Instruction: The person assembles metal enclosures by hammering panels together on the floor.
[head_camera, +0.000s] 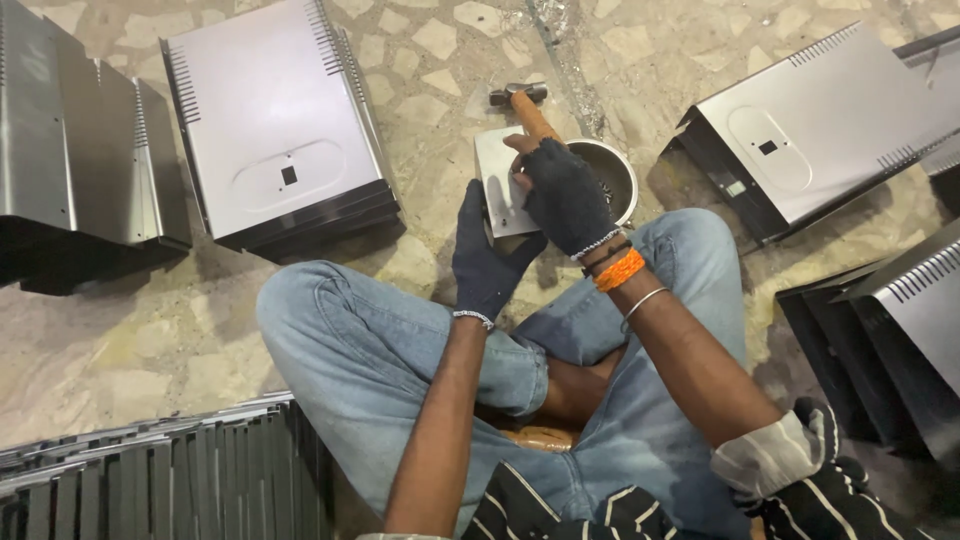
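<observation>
Near edge, seven o'clock: a row of panels (150, 480), too packed to count. Left hand (487, 262) presses flat, fingers straight, on one small plate (503, 180). Right hand (563, 195) is fisted around one hammer (528, 110), at twelve. One bowl (612, 175), half hidden. Four cover stacks around, edges cropped.

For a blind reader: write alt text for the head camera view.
A person sitting cross-legged on a stone floor grips a wooden-handled hammer in the gloved right hand, while the gloved left hand rests on a small metal plate beside a metal bowl. Stacks of grey sheet-metal covers lie around.
</observation>
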